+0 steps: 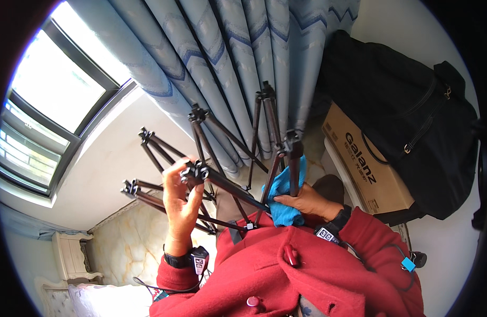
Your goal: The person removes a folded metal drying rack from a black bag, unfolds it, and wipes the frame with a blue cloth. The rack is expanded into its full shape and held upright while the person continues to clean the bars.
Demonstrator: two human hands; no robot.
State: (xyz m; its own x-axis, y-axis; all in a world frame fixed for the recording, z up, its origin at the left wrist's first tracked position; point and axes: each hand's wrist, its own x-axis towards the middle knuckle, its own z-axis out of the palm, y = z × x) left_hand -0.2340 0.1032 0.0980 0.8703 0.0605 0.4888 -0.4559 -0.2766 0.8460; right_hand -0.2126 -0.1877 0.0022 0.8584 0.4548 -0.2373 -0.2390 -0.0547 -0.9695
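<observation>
A dark folding frame of thin metal tubes with black corner joints point(222, 182) stands partly spread in front of me. My left hand point(179, 198) is closed around the frame by its nearest joint, with the thumb and fingers on either side. My right hand point(309, 202) grips a bright blue cloth point(283, 203), which lies bunched against an upright tube on the frame's right side. The cloth hides part of that tube and some of my right fingers. Further joints of the frame rise to the left and toward the back.
Light blue patterned curtains point(233, 58) hang behind the frame, beside a window point(58, 79) at left. At right, a black bag point(402, 111) rests on a brown cardboard box point(362, 164). A pale cabinet point(70, 253) and a bed point(109, 300) are at lower left.
</observation>
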